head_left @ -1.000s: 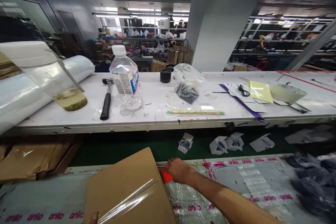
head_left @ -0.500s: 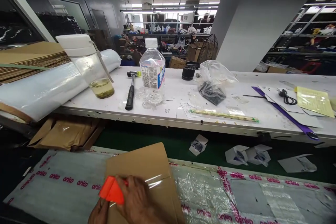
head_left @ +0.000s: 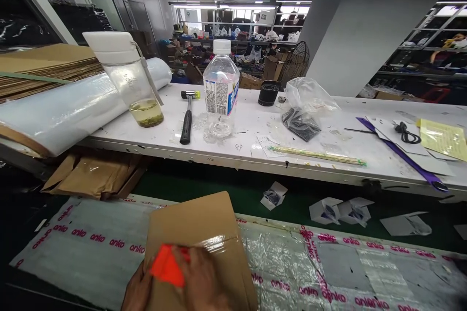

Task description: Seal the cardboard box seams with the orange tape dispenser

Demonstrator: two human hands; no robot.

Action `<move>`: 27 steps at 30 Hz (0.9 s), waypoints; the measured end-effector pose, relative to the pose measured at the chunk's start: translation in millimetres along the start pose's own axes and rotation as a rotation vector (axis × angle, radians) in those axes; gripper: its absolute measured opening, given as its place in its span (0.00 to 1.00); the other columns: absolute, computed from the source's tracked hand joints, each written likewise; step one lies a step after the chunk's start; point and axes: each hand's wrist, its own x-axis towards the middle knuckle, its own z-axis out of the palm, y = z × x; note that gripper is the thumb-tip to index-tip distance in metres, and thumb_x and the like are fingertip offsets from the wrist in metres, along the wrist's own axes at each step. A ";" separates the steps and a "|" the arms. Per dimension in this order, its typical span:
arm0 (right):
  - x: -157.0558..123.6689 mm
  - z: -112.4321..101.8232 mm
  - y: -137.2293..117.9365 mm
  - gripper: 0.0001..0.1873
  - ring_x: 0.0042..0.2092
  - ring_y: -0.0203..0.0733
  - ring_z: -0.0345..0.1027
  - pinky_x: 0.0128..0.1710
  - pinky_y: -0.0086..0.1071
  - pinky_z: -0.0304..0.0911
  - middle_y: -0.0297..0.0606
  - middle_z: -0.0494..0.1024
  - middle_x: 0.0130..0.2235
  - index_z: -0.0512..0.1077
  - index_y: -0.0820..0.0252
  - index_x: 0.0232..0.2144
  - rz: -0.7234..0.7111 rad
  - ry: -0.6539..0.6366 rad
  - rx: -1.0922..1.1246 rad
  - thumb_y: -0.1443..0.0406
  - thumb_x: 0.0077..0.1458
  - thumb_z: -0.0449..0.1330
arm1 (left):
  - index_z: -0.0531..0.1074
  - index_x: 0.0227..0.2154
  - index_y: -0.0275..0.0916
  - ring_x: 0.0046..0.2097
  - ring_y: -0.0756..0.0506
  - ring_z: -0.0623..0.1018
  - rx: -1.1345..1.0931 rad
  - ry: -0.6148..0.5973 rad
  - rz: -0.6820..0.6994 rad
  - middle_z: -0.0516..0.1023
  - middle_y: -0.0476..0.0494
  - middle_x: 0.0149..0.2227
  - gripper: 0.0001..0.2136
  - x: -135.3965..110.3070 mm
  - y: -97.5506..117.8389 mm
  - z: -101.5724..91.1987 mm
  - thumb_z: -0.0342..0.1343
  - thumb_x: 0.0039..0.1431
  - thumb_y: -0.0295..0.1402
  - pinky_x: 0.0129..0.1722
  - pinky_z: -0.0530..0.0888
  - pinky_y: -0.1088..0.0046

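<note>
Cardboard sheet [head_left: 193, 223], film-wrapped, lies on printed plastic sheeting [head_left: 80, 238], its long axis running away from the body toward the desk [head_left: 248, 126], slightly tilted. Right hand [head_left: 200, 277] grasps an orange scraper [head_left: 167, 265] against the sheet near its lower edge; left hand [head_left: 137, 291] clasps the near-left edge. Open sheeting lies to either side; green belt [head_left: 204, 184] beyond the far edge.

Factory pkg flr, white workbench [head_left: 204, 155], metal shelves [head_left: 412, 60]
</note>
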 end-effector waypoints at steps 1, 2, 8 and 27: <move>-7.4 -8.2 15.0 0.50 0.61 0.65 0.76 0.59 0.59 0.78 0.51 0.77 0.62 0.58 0.44 0.72 0.064 0.056 -0.008 0.65 0.50 0.71 | 0.78 0.53 0.34 0.66 0.28 0.77 -0.014 -0.019 -0.025 0.84 0.28 0.58 0.35 -1.1 2.7 -0.6 0.41 0.61 0.57 0.68 0.74 0.50; -16.0 -19.0 32.9 0.47 0.59 0.62 0.77 0.60 0.58 0.78 0.49 0.78 0.61 0.61 0.44 0.71 0.144 0.142 -0.020 0.66 0.52 0.69 | 0.77 0.55 0.32 0.68 0.27 0.75 -0.031 -0.030 -0.055 0.82 0.26 0.60 0.38 -2.5 6.0 -0.8 0.42 0.61 0.59 0.71 0.71 0.49; -28.6 -27.7 46.4 0.45 0.54 0.58 0.79 0.53 0.54 0.82 0.48 0.80 0.56 0.58 0.45 0.72 0.169 0.242 -0.060 0.69 0.55 0.65 | 0.69 0.64 0.26 0.74 0.27 0.65 -0.102 -0.042 -0.127 0.71 0.23 0.70 0.46 -7.0 15.2 0.5 0.42 0.59 0.64 0.77 0.60 0.48; -33.7 -37.6 77.8 0.33 0.61 0.62 0.75 0.58 0.59 0.77 0.52 0.77 0.61 0.55 0.51 0.71 0.198 0.518 0.111 0.55 0.68 0.55 | 0.77 0.57 0.33 0.68 0.33 0.75 -0.237 0.050 -0.092 0.81 0.31 0.63 0.36 -20.4 8.3 9.1 0.34 0.69 0.53 0.72 0.68 0.55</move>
